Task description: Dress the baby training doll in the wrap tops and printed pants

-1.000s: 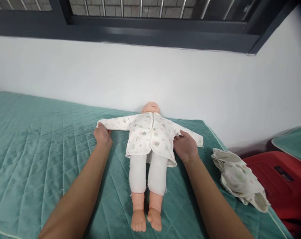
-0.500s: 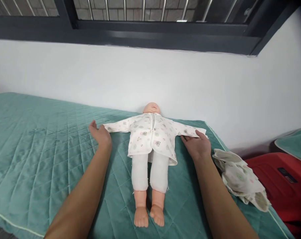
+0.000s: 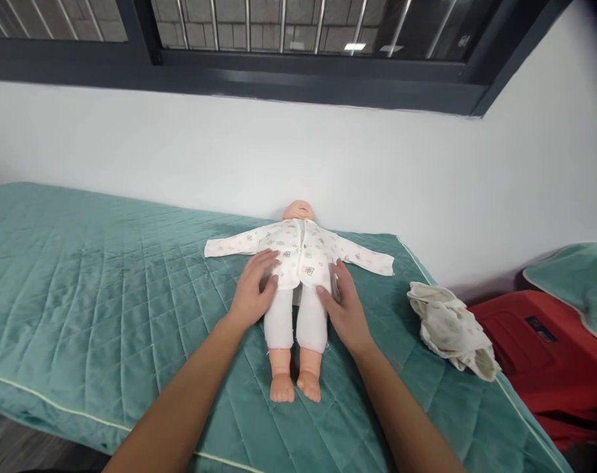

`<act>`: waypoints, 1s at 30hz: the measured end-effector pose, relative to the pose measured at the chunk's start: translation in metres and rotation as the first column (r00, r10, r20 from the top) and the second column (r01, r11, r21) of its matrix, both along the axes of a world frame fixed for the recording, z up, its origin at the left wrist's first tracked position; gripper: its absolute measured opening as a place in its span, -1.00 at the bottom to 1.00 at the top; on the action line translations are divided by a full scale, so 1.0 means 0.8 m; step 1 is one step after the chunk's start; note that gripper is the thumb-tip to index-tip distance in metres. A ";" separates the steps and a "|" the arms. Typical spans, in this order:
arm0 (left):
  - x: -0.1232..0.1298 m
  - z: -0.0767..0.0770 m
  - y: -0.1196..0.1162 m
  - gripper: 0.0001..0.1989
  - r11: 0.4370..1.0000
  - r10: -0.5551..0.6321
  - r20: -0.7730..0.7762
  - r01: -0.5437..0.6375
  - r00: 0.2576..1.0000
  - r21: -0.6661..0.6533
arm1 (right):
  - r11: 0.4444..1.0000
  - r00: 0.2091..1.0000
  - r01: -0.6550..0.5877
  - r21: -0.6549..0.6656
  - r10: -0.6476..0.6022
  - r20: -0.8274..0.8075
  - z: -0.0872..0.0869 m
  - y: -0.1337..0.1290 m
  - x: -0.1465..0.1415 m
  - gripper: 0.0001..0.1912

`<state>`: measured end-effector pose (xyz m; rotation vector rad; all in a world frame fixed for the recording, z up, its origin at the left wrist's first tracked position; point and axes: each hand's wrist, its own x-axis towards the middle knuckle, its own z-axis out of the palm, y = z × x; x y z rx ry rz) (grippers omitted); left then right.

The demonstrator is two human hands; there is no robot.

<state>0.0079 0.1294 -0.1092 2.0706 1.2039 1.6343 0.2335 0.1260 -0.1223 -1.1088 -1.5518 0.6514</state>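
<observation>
We lay our left hand (image 3: 252, 289) and right hand (image 3: 344, 305) flat, fingers spread and gripping nothing, on the hem of the white printed cotton shirt (image 3: 298, 253) on the plastic baby doll (image 3: 298, 295), which lies mid-bed on the green quilted mattress (image 3: 91, 295).

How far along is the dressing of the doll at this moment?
Done: the doll lies on its back on the green mattress, printed top on, sleeves spread. In hand: the left hand and right hand lie open at the top's hem, beside the hips. Left: the legs show only plain white; a crumpled printed garment lies apart.
</observation>
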 end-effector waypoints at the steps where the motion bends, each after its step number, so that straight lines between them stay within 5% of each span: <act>1: -0.001 0.001 -0.006 -0.66 1.000 -0.027 -0.015 0.027 1.000 -0.002 | 1.000 0.998 -0.022 0.021 0.021 0.051 0.005 -0.010 -0.003 -0.43; 6: -0.002 0.001 -0.018 -0.58 0.996 -0.084 -0.120 0.079 0.989 -0.044 | 0.984 0.969 0.056 0.167 -0.094 0.228 0.020 -0.020 -0.001 -0.69; 15: -0.003 -0.010 -0.001 -0.85 0.978 0.208 -0.112 -0.205 0.972 0.035 | 0.964 0.934 0.090 0.249 -0.169 0.316 0.026 -0.011 -0.004 -0.85; 19: -0.007 -0.013 0.005 -0.82 0.970 0.211 0.082 -0.199 0.974 -0.138 | 0.958 0.930 0.039 0.285 -0.140 0.341 0.025 -0.013 -0.005 -0.84; 21: -0.013 -0.016 0.012 -0.80 0.939 0.305 0.309 -0.231 0.901 -0.255 | 0.965 0.942 0.048 0.257 -0.129 0.309 0.022 -0.010 -0.004 -0.86; 26: -0.028 -0.020 0.026 -0.71 0.886 0.461 0.733 -0.212 0.500 -0.413 | 0.974 0.964 0.215 -0.064 -0.223 -0.144 0.013 0.003 0.003 -0.81; 30: -0.030 -0.017 0.027 -0.65 0.887 0.461 0.764 -0.219 0.451 -0.407 | 0.971 0.725 0.094 -0.218 -0.217 -0.654 0.020 0.006 0.010 -0.80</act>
